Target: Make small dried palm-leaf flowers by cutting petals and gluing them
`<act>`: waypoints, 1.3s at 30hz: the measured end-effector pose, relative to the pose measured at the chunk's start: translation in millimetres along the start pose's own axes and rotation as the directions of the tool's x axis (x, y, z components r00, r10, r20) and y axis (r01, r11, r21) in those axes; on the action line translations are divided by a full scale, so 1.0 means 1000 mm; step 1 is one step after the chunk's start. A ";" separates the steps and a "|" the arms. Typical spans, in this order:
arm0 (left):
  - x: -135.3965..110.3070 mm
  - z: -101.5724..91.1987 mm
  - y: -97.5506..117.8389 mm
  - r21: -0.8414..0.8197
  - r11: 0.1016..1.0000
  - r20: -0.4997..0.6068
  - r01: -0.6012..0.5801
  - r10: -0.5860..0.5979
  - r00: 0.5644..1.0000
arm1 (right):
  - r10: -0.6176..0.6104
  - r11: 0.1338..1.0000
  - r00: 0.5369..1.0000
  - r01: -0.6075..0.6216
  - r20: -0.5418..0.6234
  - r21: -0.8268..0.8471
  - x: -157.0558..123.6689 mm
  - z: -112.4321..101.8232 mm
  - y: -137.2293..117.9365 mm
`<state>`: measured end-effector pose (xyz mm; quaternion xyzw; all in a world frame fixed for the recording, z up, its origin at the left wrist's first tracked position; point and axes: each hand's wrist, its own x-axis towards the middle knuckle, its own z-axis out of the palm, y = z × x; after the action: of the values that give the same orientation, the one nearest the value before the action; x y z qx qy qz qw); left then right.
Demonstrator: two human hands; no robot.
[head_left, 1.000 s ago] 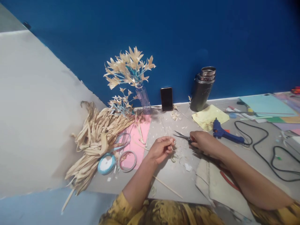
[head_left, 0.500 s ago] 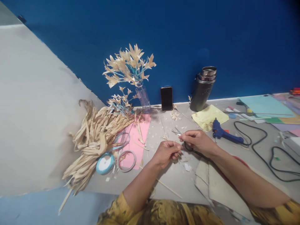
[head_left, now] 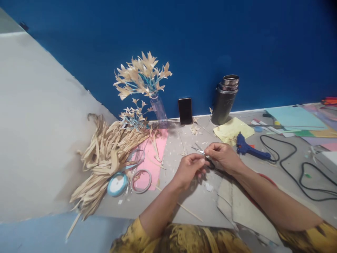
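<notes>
Left hand half-curled, can't tell if it's pinching anything; just right of it, right hand is closed on silver-bladed, black-handled metal scissors, tips poking out past its fingers. Scissors should be light, stiff, sharp: hold by the black loops. Beyond left hand, clear plastic bottle holds cream, blue-stemmed flowers; beyond right hand, dark metal flask is uncapped, contents not visible.
</notes>
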<state>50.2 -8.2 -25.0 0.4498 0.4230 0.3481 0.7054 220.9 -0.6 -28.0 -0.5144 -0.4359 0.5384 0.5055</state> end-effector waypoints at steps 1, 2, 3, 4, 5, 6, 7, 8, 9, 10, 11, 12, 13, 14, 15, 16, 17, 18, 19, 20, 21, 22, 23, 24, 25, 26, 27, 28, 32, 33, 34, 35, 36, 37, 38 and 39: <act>0.000 0.004 -0.001 -0.066 0.997 0.027 0.033 -0.031 0.999 | -0.025 1.000 1.000 0.025 0.019 -0.008 -0.001 0.001 0.000; 0.001 0.008 -0.001 -0.103 0.994 0.024 0.042 -0.040 0.999 | -0.053 0.998 0.998 0.054 0.039 -0.016 -0.002 0.001 -0.001; 0.002 0.010 -0.002 -0.108 0.994 -0.002 0.030 -0.030 1.000 | -0.081 0.996 0.995 0.083 0.061 -0.027 -0.002 0.001 -0.001; 0.003 0.011 -0.002 -0.092 0.996 -0.035 0.012 -0.015 0.999 | -0.105 0.993 0.991 0.109 0.077 -0.040 -0.002 0.001 -0.001; 0.004 0.011 -0.002 -0.071 0.997 -0.060 -0.002 -0.003 0.998 | -0.124 0.990 0.989 0.129 0.084 -0.055 -0.002 0.001 0.000; 0.005 0.011 -0.002 -0.052 0.999 -0.073 -0.007 0.003 0.997 | -0.136 0.988 0.987 0.141 0.083 -0.065 -0.002 0.001 0.001; 0.005 0.011 -0.003 -0.036 0.999 -0.078 -0.007 0.004 0.997 | -0.138 0.988 0.987 0.143 0.080 -0.065 -0.002 0.001 0.002; 0.005 0.010 -0.002 -0.024 1.000 -0.084 -0.006 0.004 0.996 | -0.132 0.989 0.988 0.137 0.081 -0.055 -0.002 0.002 0.003; 0.004 0.010 -0.002 -0.015 1.000 -0.095 -0.005 0.004 0.995 | -0.122 0.991 0.989 0.126 0.085 -0.039 -0.002 0.003 0.005; 0.004 0.010 -0.002 -0.009 1.000 -0.113 -0.006 0.005 0.994 | -0.111 0.993 0.990 0.113 0.088 -0.021 -0.002 0.004 0.006; 0.004 0.010 -0.003 -0.005 1.000 -0.135 -0.008 0.007 0.991 | -0.099 0.995 0.991 0.100 0.092 -0.005 -0.002 0.005 0.007; 0.003 0.010 -0.003 -0.005 1.000 -0.154 -0.007 0.007 0.988 | -0.087 0.996 0.992 0.087 0.094 0.007 -0.003 0.006 0.008; 0.004 0.010 -0.003 -0.006 1.000 -0.169 -0.007 0.006 0.986 | -0.074 0.997 0.993 0.073 0.093 0.016 -0.003 0.006 0.008; 0.004 0.009 -0.003 -0.009 1.000 -0.179 -0.006 0.005 0.984 | -0.060 0.998 0.994 0.058 0.087 0.027 -0.003 0.007 0.009; 0.004 0.009 -0.004 -0.011 1.000 -0.185 -0.007 0.005 0.983 | -0.045 0.998 0.996 0.042 0.082 0.039 -0.003 0.007 0.009; 0.005 0.008 -0.005 -0.015 1.000 -0.188 -0.007 0.004 0.982 | -0.033 0.998 0.996 0.029 0.082 0.049 -0.003 0.007 0.008; 0.005 0.008 -0.005 -0.021 1.000 -0.191 -0.007 0.003 0.982 | -0.026 0.998 0.996 0.021 0.083 0.054 -0.003 0.006 0.008; 0.006 0.006 -0.006 -0.029 1.000 -0.196 -0.008 0.002 0.981 | -0.024 0.998 0.996 0.020 0.082 0.054 -0.002 0.005 0.008; 0.006 0.005 -0.007 -0.038 0.999 -0.201 -0.008 0.000 0.980 | -0.027 0.999 0.997 0.024 0.077 0.047 -0.001 0.004 0.008; 0.006 0.004 -0.007 -0.043 0.999 -0.205 -0.010 0.001 0.979 | -0.034 0.999 0.997 0.032 0.067 0.037 0.001 0.002 0.007; 0.005 0.002 -0.006 -0.035 0.999 -0.210 -0.019 0.011 0.978 | -0.041 0.999 0.998 0.040 0.048 0.022 0.002 0.000 0.007; 0.004 0.001 -0.005 -0.012 0.999 -0.220 -0.039 0.036 0.975 | -0.051 0.999 0.999 0.051 0.015 0.003 0.003 -0.002 0.006; 0.003 -0.001 -0.004 0.033 0.997 -0.235 -0.072 0.077 0.969 | -0.071 0.997 0.997 0.070 -0.032 -0.032 0.004 -0.004 0.004; 0.002 -0.002 -0.001 0.094 0.990 -0.253 -0.110 0.131 0.959 | -0.114 0.990 0.990 0.106 -0.086 -0.089 0.004 -0.006 0.002; 0.001 -0.004 0.001 0.163 0.976 -0.271 -0.148 0.188 0.944 | -0.189 0.972 0.972 0.164 -0.140 -0.169 0.003 -0.007 0.000; 0.000 -0.005 0.003 0.229 0.957 -0.288 -0.178 0.241 0.927 | -0.291 0.933 0.941 0.240 -0.171 -0.269 0.001 -0.008 -0.003; -0.002 -0.006 0.005 0.285 0.938 -0.302 -0.196 0.282 0.911 | -0.409 0.867 0.897 0.326 -0.165 -0.376 -0.001 -0.008 -0.006; -0.003 -0.008 0.007 0.325 0.924 -0.311 -0.203 0.307 0.900 | -0.521 0.779 0.846 0.416 -0.115 -0.469 -0.003 -0.008 -0.008; -0.007 -0.011 0.008 0.390 0.896 -0.295 -0.213 0.341 0.893 | -0.642 0.458 0.727 0.618 0.243 -0.639 -0.010 -0.006 -0.006; -0.007 -0.012 0.007 0.384 0.896 -0.284 -0.221 0.342 0.896 | -0.617 0.424 0.730 0.624 0.294 -0.657 -0.010 -0.006 -0.004; -0.008 -0.013 0.006 0.364 0.903 -0.275 -0.226 0.336 0.901 | -0.591 0.411 0.739 0.621 0.324 -0.667 -0.009 -0.005 -0.003; -0.008 -0.013 0.006 0.328 0.918 -0.267 -0.224 0.317 0.910 | -0.575 0.415 0.748 0.617 0.333 -0.669 -0.009 -0.005 -0.001; -0.008 -0.014 0.005 0.273 0.938 -0.256 -0.214 0.285 0.924 | -0.569 0.434 0.754 0.614 0.327 -0.659 -0.008 -0.004 -0.001; -0.009 -0.014 0.005 0.199 0.960 -0.242 -0.198 0.244 0.939 | -0.567 0.468 0.763 0.609 0.311 -0.641 -0.007 -0.003 0.000; -0.009 -0.014 0.005 0.113 0.978 -0.225 -0.176 0.198 0.954 | -0.560 0.513 0.778 0.596 0.286 -0.617 -0.007 -0.001 -0.001; -0.009 -0.013 0.004 0.027 0.988 -0.208 -0.155 0.157 0.965 | -0.539 0.568 0.802 0.571 0.256 -0.593 -0.008 0.000 -0.002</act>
<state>34.1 -9.6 -21.6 0.4463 0.4598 0.4458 0.6251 220.3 -8.1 -25.1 -0.4798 -0.7434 0.1804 0.4297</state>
